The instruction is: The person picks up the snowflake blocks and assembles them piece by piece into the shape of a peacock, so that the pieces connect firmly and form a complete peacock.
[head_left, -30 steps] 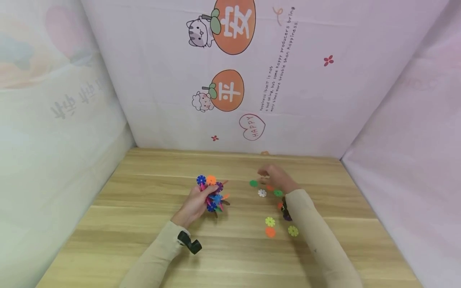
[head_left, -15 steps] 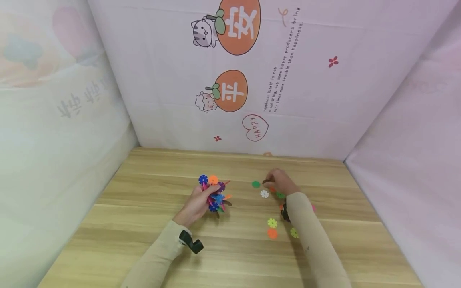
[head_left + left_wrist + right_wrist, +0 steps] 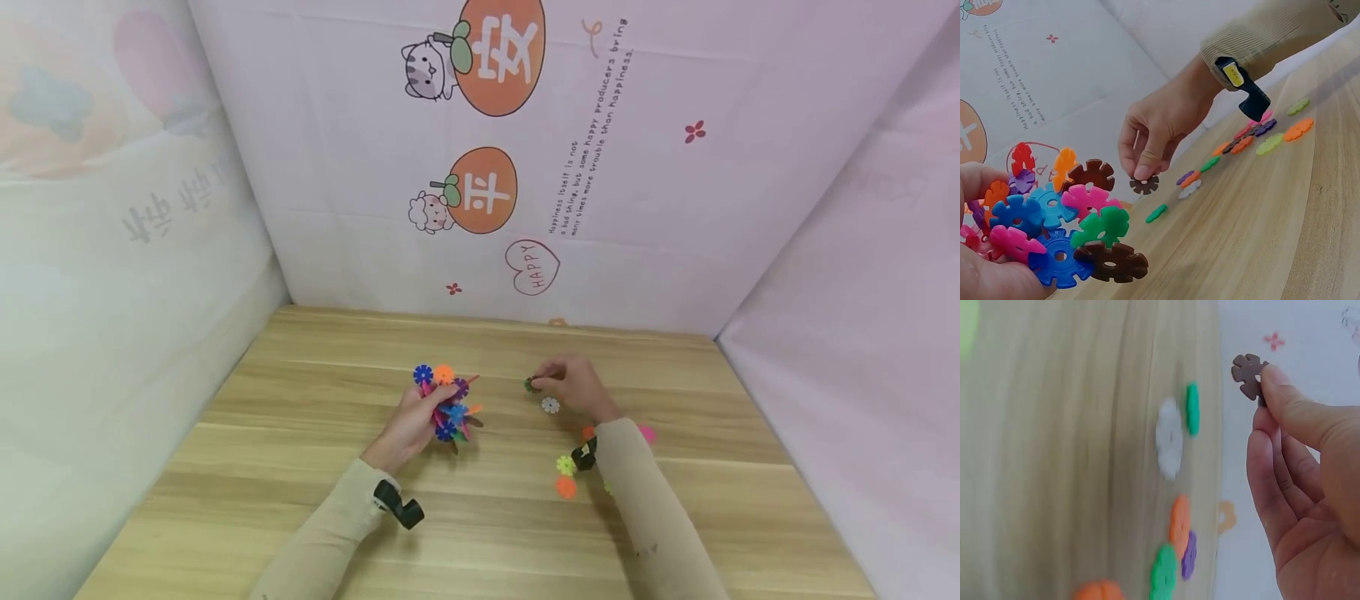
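My left hand (image 3: 401, 429) grips a cluster of interlocked, notched plastic snowflake discs (image 3: 1060, 215) in blue, pink, green, brown, orange, red and purple. Between thumb and fingers, my right hand (image 3: 579, 387) pinches a single brown snowflake disc (image 3: 1247, 378), raised above the table and apart from the cluster. Under it, a green disc (image 3: 1193, 409) and a white disc (image 3: 1169, 439) lie flat on the wood. In the head view the right hand and sleeve cover some of the loose discs.
More loose discs lie on the wooden table (image 3: 315, 467): an orange one (image 3: 566, 487), a yellow one (image 3: 566, 465) and a pink one (image 3: 647, 434) near the right forearm. A printed cloth wall (image 3: 360, 208) rises behind the table's far edge, with cloth on both sides.
The right hand reached down among the loose discs, picked up the brown disc, and has moved slightly left with it. The left hand keeps its hold on the cluster, nearly still.
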